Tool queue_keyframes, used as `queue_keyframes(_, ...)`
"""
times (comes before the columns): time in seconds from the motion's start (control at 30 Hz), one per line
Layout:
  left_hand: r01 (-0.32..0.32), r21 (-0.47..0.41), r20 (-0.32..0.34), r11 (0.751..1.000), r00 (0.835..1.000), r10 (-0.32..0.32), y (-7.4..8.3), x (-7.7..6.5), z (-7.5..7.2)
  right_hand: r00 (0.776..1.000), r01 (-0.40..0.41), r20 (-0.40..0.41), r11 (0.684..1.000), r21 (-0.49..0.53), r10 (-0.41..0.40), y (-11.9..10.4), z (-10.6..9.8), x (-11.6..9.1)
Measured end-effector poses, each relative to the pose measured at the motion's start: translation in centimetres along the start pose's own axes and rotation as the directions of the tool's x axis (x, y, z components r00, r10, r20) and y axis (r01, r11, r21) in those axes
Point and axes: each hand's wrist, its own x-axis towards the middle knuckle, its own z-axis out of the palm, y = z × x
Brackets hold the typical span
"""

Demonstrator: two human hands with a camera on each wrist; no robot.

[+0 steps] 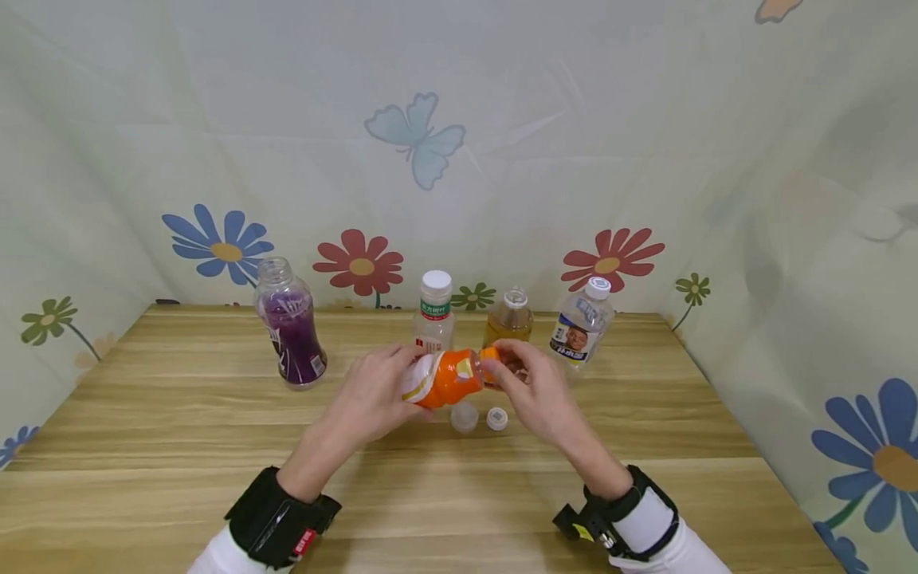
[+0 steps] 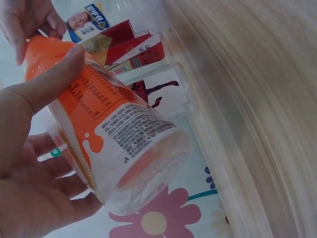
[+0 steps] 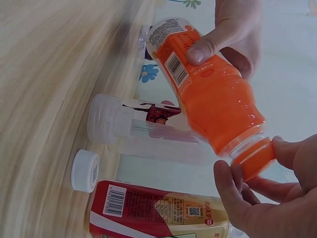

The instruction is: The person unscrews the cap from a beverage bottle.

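My left hand (image 1: 369, 395) grips an orange-and-white bottle (image 1: 450, 379) round its body and holds it tilted above the table, neck towards the right. The thumb of my right hand (image 1: 541, 392) and its fingers pinch an orange cap (image 3: 254, 159) at the bottle's mouth. A strip of clear neck shows between the orange wrap and this cap in the right wrist view. Seen from the left wrist, the bottle's clear base (image 2: 153, 181) points towards the camera. On the table below lie a translucent cap (image 1: 464, 417) and a white cap (image 1: 497, 418).
An uncapped bottle of purple liquid (image 1: 290, 331) stands at the left. Behind my hands are a clear bottle with a white lid (image 1: 436, 299), an uncapped bottle of amber liquid (image 1: 509, 323) and a white-capped bottle (image 1: 581, 327). A flowered cloth (image 1: 502, 215) hangs behind the table.
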Motion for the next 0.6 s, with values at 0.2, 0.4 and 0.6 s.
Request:
queue_keyframes(0.2,0.0,-0.01,0.005,1.0,1.0,0.0,0.02,0.01,0.03,1.0,0.025,0.006,0.999,0.027,-0.025,-0.02,-0.09,-0.04)
queue_keyframes(0.4,0.001,-0.042,0.016,0.999,1.0,-0.001,0.03,0.01,0.01,0.998,0.059,0.013,0.997,0.042,-0.06,0.01,-0.21,-0.13)
queue_keyframes(0.6,0.013,-0.057,0.034,0.998,0.999,-0.011,0.03,0.03,-0.09,0.996,0.066,0.054,0.995,0.081,-0.07,-0.08,-0.43,-0.15)
